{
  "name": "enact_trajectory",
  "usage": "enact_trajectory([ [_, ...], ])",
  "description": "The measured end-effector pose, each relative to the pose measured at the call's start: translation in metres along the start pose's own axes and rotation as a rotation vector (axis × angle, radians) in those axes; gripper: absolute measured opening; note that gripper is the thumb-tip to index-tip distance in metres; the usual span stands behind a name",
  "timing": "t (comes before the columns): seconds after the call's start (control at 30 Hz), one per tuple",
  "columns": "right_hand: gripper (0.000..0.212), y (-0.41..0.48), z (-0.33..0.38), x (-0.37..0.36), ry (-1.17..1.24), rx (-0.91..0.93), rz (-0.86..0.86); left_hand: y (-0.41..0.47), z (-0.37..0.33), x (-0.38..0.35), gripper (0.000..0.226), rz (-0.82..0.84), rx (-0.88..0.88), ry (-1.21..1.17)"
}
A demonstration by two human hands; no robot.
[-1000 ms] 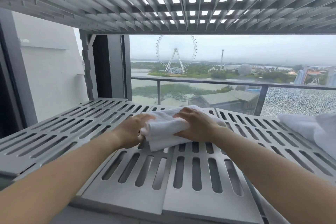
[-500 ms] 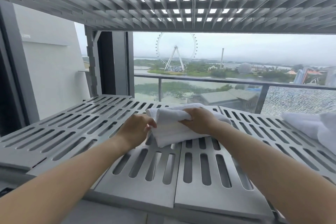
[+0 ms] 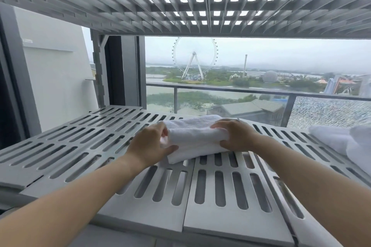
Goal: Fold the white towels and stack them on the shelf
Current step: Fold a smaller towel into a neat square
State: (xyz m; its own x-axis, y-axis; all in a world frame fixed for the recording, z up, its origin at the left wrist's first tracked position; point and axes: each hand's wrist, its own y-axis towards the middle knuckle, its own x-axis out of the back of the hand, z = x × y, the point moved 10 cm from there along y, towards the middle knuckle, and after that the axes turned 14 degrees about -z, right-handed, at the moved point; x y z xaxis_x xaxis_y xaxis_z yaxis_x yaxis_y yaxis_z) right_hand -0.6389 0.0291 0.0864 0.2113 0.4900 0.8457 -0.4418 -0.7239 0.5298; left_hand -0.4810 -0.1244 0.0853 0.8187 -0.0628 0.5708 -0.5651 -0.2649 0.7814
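A folded white towel (image 3: pixel 193 137) lies on the slotted grey shelf (image 3: pixel 76 146), near the middle. My left hand (image 3: pixel 149 145) grips its left end, thumb under the front edge and fingers curled over the top. At the towel's right end my right hand (image 3: pixel 233 135) holds it the same way, fingers on top and thumb at the front. The towel rests flat on the shelf between both hands.
More white towels (image 3: pixel 345 140) lie bunched at the shelf's right edge. Another slotted shelf (image 3: pixel 200 2) hangs close overhead. A grey post (image 3: pixel 98 70) stands at the back left. Behind the shelf are a window and a balcony railing (image 3: pixel 261 92).
My hands have shifted from the top of the towel to its two ends. The towel now lies squarer and flatter on the shelf. The camera has moved closer.
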Motion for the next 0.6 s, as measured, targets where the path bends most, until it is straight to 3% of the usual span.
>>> enact_trajectory([
  [0.17, 0.051, -0.002, -0.025, 0.009, 0.102, -0.056, -0.088, 0.011, -0.011, -0.01, 0.053, 0.007, -0.002, 0.039],
  [0.3, 0.055, 0.002, -0.041, 0.016, 0.17, -0.184, -0.182, 0.02, -0.023, -0.007, 0.022, -0.066, -0.064, 0.1],
  [0.43, 0.06, 0.011, -0.039, 0.024, 0.172, -0.173, -0.277, 0.033, -0.026, 0.0, 0.023, -0.159, -0.075, 0.151],
  [0.6, 0.054, 0.009, -0.052, 0.01, 0.167, -0.188, -0.153, 0.037, -0.022, -0.005, 0.026, -0.135, -0.051, 0.143],
])
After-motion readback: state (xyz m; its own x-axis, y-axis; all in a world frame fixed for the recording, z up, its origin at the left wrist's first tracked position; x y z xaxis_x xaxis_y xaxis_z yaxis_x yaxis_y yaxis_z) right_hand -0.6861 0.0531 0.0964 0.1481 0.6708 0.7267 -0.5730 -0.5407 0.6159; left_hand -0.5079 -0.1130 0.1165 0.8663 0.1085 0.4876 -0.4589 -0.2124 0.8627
